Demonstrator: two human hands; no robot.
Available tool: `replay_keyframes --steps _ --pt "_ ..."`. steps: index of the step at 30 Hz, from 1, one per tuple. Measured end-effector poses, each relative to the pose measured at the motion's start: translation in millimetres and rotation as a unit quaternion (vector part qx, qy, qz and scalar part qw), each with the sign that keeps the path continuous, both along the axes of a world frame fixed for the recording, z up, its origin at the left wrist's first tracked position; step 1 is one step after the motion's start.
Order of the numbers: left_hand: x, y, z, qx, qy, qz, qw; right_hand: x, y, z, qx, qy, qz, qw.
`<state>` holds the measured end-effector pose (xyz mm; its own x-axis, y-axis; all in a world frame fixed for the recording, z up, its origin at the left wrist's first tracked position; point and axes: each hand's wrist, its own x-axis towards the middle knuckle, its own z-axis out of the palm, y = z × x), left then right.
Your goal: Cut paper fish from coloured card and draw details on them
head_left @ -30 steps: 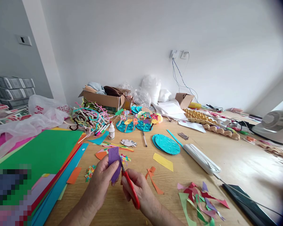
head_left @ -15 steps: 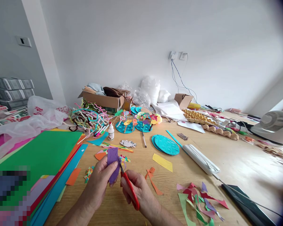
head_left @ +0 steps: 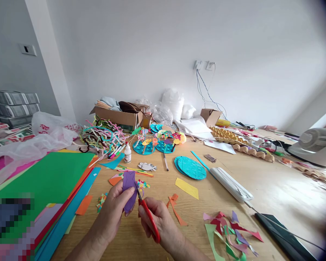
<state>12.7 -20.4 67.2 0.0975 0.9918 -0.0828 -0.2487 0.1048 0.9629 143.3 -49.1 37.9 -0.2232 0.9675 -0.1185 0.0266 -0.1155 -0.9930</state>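
Note:
A strip of purple paper (head_left: pixel 129 186) with faint drawn lines is pinched upright in my left hand (head_left: pixel 116 203), thumb across its front. My right hand (head_left: pixel 157 217) grips red-handled scissors (head_left: pixel 150 218), and their blades meet the paper's right edge. A thin purple sliver curls off beside the blades. Just beyond lie a white paper fish cutout (head_left: pixel 147 166), thin coloured paper strips (head_left: pixel 138 172) and small bright paper bits (head_left: pixel 143 183). Orange paper scraps (head_left: pixel 176 210) rest to the right of the scissors.
Stacked coloured paper (head_left: pixel 59 181) covers the left side. A glue bottle (head_left: pixel 127 153), blue discs (head_left: pixel 190 167) and a yellow paper piece (head_left: pixel 187 188) lie ahead. To the right are a white power strip (head_left: pixel 230 184), paper offcuts (head_left: pixel 230 235) and a fan (head_left: pixel 315 145).
The scissor blades appear slightly more open against the purple paper's edge. Both hands stay in nearly the same place, and the view has shifted very slightly.

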Motion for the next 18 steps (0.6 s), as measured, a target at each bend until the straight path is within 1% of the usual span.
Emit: replay_keyframes --steps 2,6,12,18 --pt "-0.7 0.6 -1.4 0.005 -0.001 0.014 1.000 -0.2 0.0 0.4 -0.002 -0.007 -0.003 1.000" --pt "-3.0 2.9 -5.4 0.039 0.014 0.044 0.998 -0.6 -0.5 2.0 -0.009 -0.006 -0.005 1.000" --pt "-5.3 5.5 -7.7 0.026 0.049 0.031 0.998 -1.6 -1.5 4.2 -0.016 -0.016 -0.013 1.000" --pt "-5.9 4.3 -1.5 0.027 0.052 0.010 0.998 -1.0 -0.5 4.0 -0.013 -0.019 -0.016 1.000"
